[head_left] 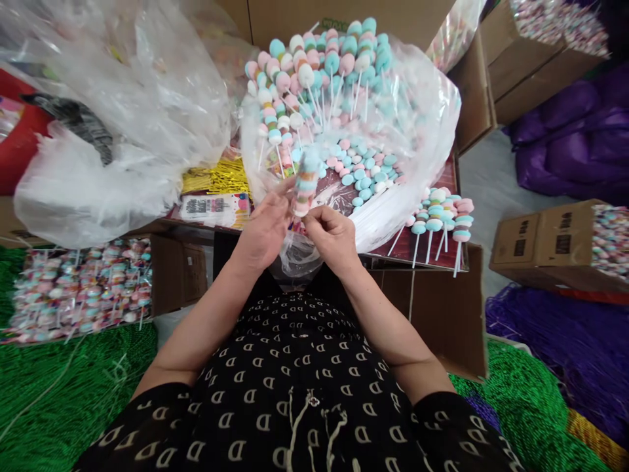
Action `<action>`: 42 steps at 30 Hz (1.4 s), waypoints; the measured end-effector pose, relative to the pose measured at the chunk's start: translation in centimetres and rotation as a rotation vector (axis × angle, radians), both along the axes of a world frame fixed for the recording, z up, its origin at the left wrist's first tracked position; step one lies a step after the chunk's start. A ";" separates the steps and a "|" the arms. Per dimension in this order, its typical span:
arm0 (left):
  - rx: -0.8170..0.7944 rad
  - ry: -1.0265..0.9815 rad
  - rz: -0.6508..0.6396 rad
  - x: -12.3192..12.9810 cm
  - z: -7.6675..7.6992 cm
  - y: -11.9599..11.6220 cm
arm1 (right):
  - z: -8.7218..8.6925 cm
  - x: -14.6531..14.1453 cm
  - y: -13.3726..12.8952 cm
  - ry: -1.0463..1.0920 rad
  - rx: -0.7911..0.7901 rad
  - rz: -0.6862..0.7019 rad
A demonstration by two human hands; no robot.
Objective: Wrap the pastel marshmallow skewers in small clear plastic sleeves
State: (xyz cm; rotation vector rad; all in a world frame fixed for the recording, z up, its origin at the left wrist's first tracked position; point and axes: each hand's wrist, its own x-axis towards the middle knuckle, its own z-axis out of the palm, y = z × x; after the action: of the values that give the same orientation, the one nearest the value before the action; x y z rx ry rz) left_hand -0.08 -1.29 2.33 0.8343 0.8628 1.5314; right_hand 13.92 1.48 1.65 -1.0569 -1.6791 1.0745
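The right hand (334, 237) has its grip closed, thumb and finger pinched together at the lower end of a candy stick (307, 180). The left hand (265, 229) lies along the left side of that stick, fingers reaching up beside it; whether its grip is closed on the stick I cannot tell. The candy stick stands roughly upright between the hands, above the near edge of the counter (386, 249) — pink, blue and white pieces in a row, slightly blurred.

Just beyond it, loose candies (363, 178) in pink, blue and white lie spread on the counter, with a bundle of white sticks (383, 216) slanting on their near right side. Farther off, many candy skewers (319, 69) stand clustered, their pale sticks pointing down, and a clear plastic bag (432, 98) spreads around their right side. At the right end of the counter lies a smaller group of skewers (442, 213), some sticks poking past the near edge.

To the left are gold ties (216, 177) and, nearer, printed packets (213, 208); large plastic bags (162, 85) bulge beyond them. Low at the near left, wrapped candies (83, 288) fill a box — green strands (73, 387) lie beside it.
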 end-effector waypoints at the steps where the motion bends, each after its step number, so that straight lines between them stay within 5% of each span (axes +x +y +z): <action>1: 0.028 -0.015 0.016 -0.2 0.7 -0.3 | 0.2 0.1 0.3 -0.003 -0.034 0.002; 3: 0.097 0.051 0.052 -0.6 1.9 -1.2 | 0.7 0.4 1.2 -0.004 -0.078 -0.013; 8: 0.169 0.578 0.029 -0.5 2.4 -3.1 | 3.1 0.8 2.5 0.077 0.015 -0.132; 12: -0.083 0.330 0.048 -0.3 2.2 -1.6 | 4.2 0.8 1.4 0.049 0.113 -0.051; 17: -0.118 0.142 0.039 -0.9 3.0 -0.6 | 2.6 1.0 0.9 0.005 -0.082 0.112; 21: -0.146 0.398 -0.095 -1.0 3.1 -1.8 | 2.3 1.3 1.4 0.092 -0.138 0.037; 24: -0.209 0.650 -0.075 -0.8 2.4 -2.1 | 2.8 1.4 1.3 0.144 -0.128 -0.013; 26: -0.215 0.645 -0.035 -0.7 1.8 -1.7 | 3.0 1.5 1.1 0.181 -0.161 0.002; 30: -0.139 0.506 -0.012 -0.7 1.0 -0.7 | 2.3 1.7 0.8 0.342 -0.376 0.132; 36: 0.041 0.585 -0.080 -0.5 0.6 -0.9 | 0.1 2.2 0.1 0.553 -0.706 0.289; 42: 0.174 0.820 -0.242 1.7 0.5 -1.1 | -2.4 3.6 -2.6 0.848 -0.770 0.192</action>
State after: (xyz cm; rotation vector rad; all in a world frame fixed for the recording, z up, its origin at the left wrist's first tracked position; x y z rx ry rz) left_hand 1.58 -2.36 2.86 1.6865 1.1561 1.0409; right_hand 17.55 -1.12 -0.72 -0.6882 -0.6788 2.0233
